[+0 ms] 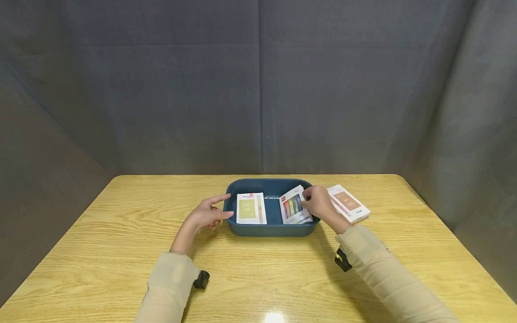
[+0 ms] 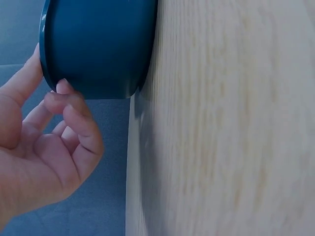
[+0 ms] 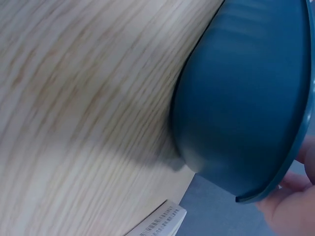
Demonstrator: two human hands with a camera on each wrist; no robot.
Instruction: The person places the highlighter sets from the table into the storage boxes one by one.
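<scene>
A dark blue rectangular tub (image 1: 273,230) stands on the table. My left hand (image 1: 206,215) touches its left rim with thumb and index finger spread apart; the remaining fingers bend loosely beside its outer wall in the left wrist view. With its fingertips, my right hand (image 1: 320,203) pinches the upper right edge of a white box of coloured markers (image 1: 291,208), which leans tilted inside the tub's right half. A white box with a yellow-green label (image 1: 247,209) lies in the left half. In the right wrist view, the tub's wall (image 3: 241,98) hides the marker box.
To the right of the tub, a white box with a brown-orange label (image 1: 350,204) lies on the wooden table (image 1: 105,242), close behind my right hand. Grey cloth (image 1: 181,98) hangs behind the table and along both sides.
</scene>
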